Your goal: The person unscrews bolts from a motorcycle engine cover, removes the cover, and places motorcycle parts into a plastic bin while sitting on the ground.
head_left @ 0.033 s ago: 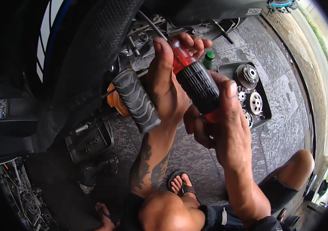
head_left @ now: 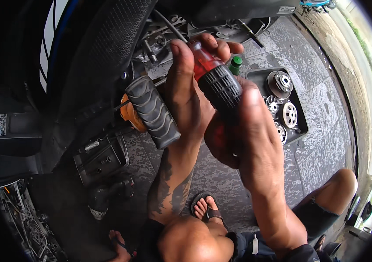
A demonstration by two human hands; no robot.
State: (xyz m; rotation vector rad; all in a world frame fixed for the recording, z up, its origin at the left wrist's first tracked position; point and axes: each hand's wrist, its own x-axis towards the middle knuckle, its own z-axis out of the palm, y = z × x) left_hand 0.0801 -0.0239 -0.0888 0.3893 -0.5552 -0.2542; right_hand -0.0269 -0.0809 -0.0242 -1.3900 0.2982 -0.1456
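Note:
A screwdriver [head_left: 221, 87] with a clear red handle and a ribbed black grip slants across the middle of the view. Its shaft runs up and left toward the motorcycle's dark bodywork [head_left: 116, 39]; I cannot make out its tip. My left hand [head_left: 190, 83] curls loosely about the front of the handle, thumb on one side and fingertips on the other. Wrapped over the rear end is my right hand [head_left: 255, 131], somewhat blurred, its thumb lying along the grip. Beside my left wrist a black rubber footpeg [head_left: 153, 113] sticks out.
To the right, a black tray [head_left: 301, 135] holds several round metal parts [head_left: 289, 115]. A green-capped bottle [head_left: 235, 64] stands near my left fingertips. Another dark tray [head_left: 101, 161] lies at lower left. Metal parts [head_left: 151, 52] lie under the bodywork. My sandalled foot [head_left: 207, 208] is below.
My right hand has shifted slightly left and its thumb now covers more of the handle's rear. The red butt end has gone into shadow behind the fingers. My left hand keeps nearly the same place.

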